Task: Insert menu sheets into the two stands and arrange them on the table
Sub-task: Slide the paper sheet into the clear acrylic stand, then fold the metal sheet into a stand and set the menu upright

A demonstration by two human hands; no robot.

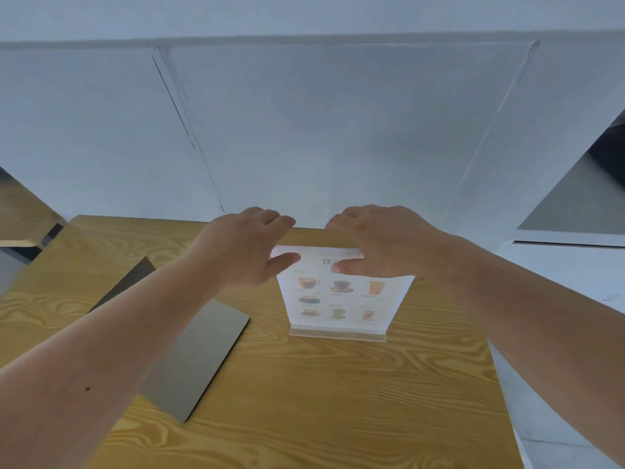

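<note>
Both of my hands are at the top edge of the upright menu stand (pixel 341 299), which sits at about 1 o'clock from me on the wooden table (pixel 321 401). My left hand (pixel 248 247) is at the stand's upper left corner, thumb stretched toward the front face and fingers curled loosely over the top; it is spread fairly wide, and I cannot tell whether it actually touches the stand. My right hand (pixel 382 240) covers the upper right part, thumb lying across the front of the menu sheet (pixel 338 292) near its heading, fingers bent over the back, so the top edge sits between thumb and fingers.

The sheet is inside the clear stand and shows rows of drinks in cups and glasses under a printed title, partly hidden by my thumb. The stand's clear base (pixel 338 334) rests flat on the table.

At 10 o'clock from the stand, under my left forearm, a dark grey flat panel (pixel 199 360) lies on the table, its far end showing beyond the arm. Past the table's far edge stands a pale wall (pixel 304 130), with grey floor (pixel 575 204) at 2 o'clock.
</note>
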